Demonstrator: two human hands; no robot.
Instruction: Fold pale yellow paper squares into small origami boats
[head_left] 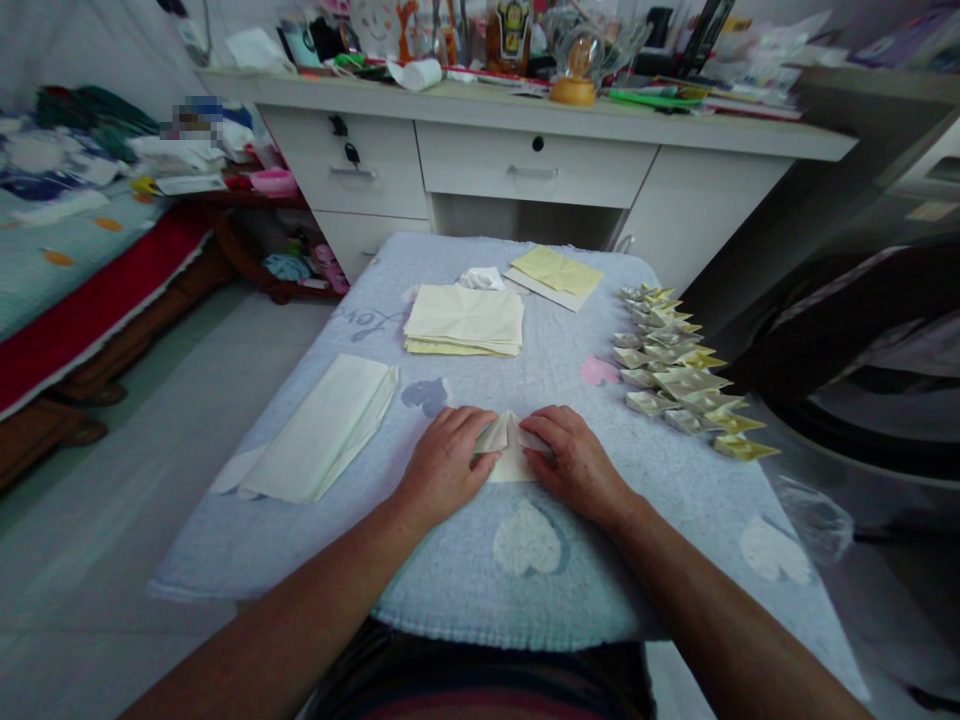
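A partly folded sheet of cream paper point(513, 466) lies in front of me on the cloth, its upper part raised in pleats. My left hand point(454, 455) pinches its left side between thumb and fingers. On the opposite side my right hand point(571, 460) grips the paper the same way. Beyond the hands sits a stack of creased cream and yellow sheets point(465, 318). Left of me lies a long folded bundle of pale paper point(322, 430). Rows of folded paper pieces with pointed ends point(675, 365) stand along the right side.
A pale blue patterned cloth point(450, 560) covers the table. At its far side are a crumpled white tissue point(482, 279) and a yellow sheet over a white one point(559, 268). White drawers point(536, 165) stand beyond, a bed point(97, 280) at left, a clear plastic bag point(814, 520) at right.
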